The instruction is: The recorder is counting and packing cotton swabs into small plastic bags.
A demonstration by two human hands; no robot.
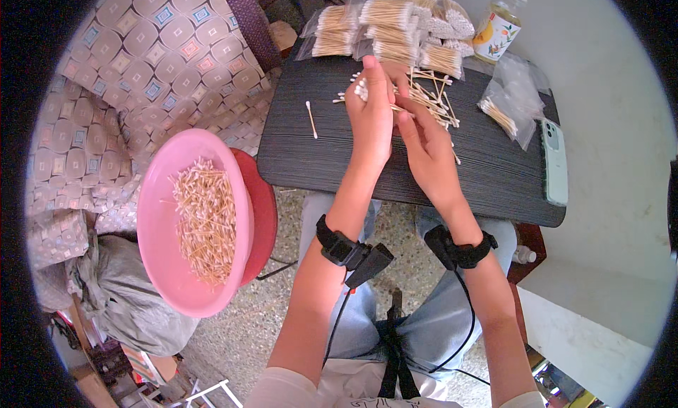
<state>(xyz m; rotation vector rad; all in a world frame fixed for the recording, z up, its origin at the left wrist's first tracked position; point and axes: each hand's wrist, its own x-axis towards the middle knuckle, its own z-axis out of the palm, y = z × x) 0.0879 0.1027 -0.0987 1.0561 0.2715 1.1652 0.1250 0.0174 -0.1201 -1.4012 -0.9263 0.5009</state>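
Over the dark table my left hand (373,111) is closed round a small bunch of cotton swabs (362,90), whose white tips show at its left side. Close against it, my right hand (426,143) has its fingers bent on the same bunch, the thumb near the swab sticks. Loose cotton swabs (441,101) lie in a scattered pile just beyond and to the right of my hands. One single swab (311,120) rests apart on the left. Parts of the bunch are hidden behind my fingers.
Filled clear bags of swabs (392,30) are stacked at the table's (304,154) far edge, beside a bottle (500,26). On the right are plastic bags (512,97) and a phone (554,161). A pink basin (159,231) full of swabs stands left on a red stool (260,217).
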